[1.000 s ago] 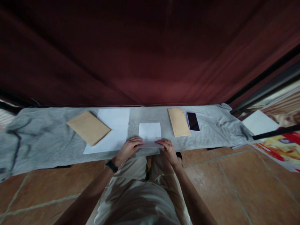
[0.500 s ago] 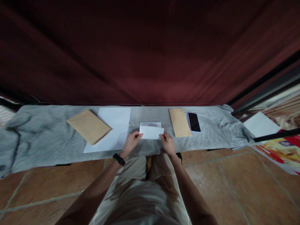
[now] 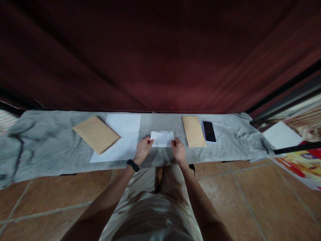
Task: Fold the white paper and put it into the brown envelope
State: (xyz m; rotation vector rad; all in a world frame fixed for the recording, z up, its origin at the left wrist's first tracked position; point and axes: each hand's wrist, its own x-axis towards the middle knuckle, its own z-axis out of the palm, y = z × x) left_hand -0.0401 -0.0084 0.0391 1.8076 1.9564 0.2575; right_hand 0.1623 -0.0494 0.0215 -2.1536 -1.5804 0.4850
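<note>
Left hand (image 3: 143,148), right hand (image 3: 178,149) pinching folded paper (image 3: 162,139)

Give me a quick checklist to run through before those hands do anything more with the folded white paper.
1. Left hand touches the folded white paper at its left edge: ok.
2. Right hand touches its right edge: ok.
3. Paper rests on the grey cloth: ok.
4. Fold edges line up: cannot tell.
5. Brown envelope beside the phone lies clear of the paper: ok.
</note>
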